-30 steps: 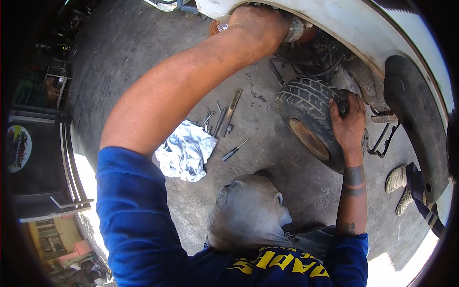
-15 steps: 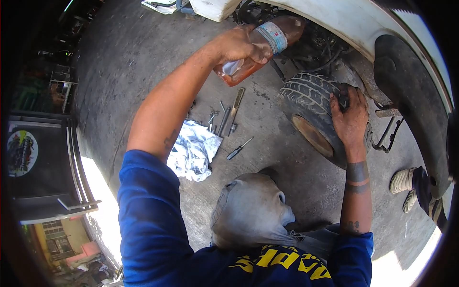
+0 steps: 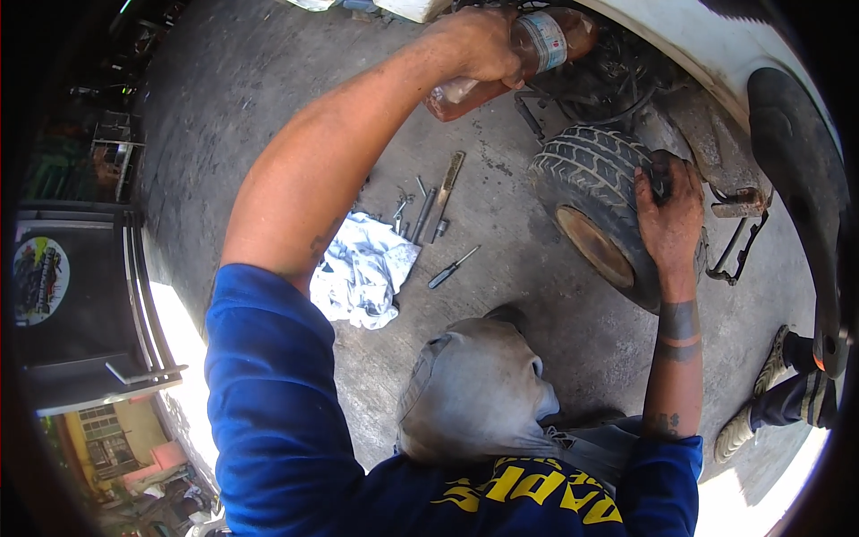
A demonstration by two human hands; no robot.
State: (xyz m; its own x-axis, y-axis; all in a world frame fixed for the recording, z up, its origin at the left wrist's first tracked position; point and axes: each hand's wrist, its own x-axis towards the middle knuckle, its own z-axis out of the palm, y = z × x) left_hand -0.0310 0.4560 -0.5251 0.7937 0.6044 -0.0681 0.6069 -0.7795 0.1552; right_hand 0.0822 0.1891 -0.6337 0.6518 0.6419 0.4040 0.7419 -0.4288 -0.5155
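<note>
My left hand (image 3: 474,49) grips a plastic bottle (image 3: 559,36) of reddish-brown liquid, lying nearly sideways high in the view, by the dark hoses and parts (image 3: 617,85) under a white vehicle body (image 3: 676,36). My right hand (image 3: 669,201) is curled at the top side of a black treaded tyre (image 3: 586,166) with a rusty wheel rim (image 3: 591,246), its fingers around a dark object too obscured to name. On the concrete lie a white rag (image 3: 358,277), a screwdriver (image 3: 452,267), a long flat metal bar (image 3: 447,197) and several smaller tools (image 3: 419,215).
A co-worker's legs and shoes (image 3: 774,403) stand at the right, below a black curved fender piece (image 3: 796,170). A metal bracket (image 3: 734,246) hangs beside the tyre. At the left are a dark panel with a round sticker (image 3: 89,304) and a sunlit yellow wall (image 3: 134,425).
My left hand drew the bottle out into view, then moved it back up and right toward the vehicle. The co-worker's feet shifted. My right hand stays at the tyre.
</note>
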